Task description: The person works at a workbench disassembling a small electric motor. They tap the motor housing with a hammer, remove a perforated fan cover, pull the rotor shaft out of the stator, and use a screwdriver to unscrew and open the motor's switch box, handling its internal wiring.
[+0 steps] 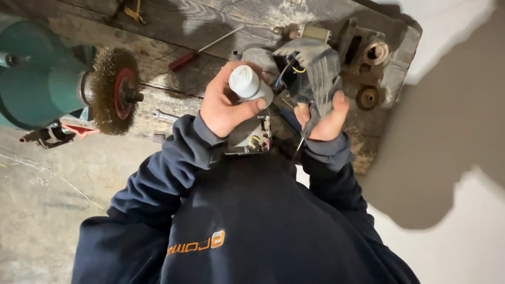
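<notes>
My left hand [223, 108] is closed around a pale grey cylindrical part [246, 82] with a rounded ribbed cap, held just above the bench. My right hand [323, 118] grips a grey plastic housing [313, 68] with blue and yellow wires showing inside it. A thin metal shaft [300, 144] sticks down past the right wrist. Between the hands, partly hidden by my sleeves, sits a small metal box-shaped piece [253, 138]. Both hands are close together over the worn wooden workbench [173, 21].
A green bench grinder [37, 79] with a wire brush wheel [111, 90] stands at the left. A red-handled screwdriver [202, 48] and a small wrench [165, 114] lie on the bench. Rusty metal parts [368, 55] sit at its right end. Concrete floor lies below.
</notes>
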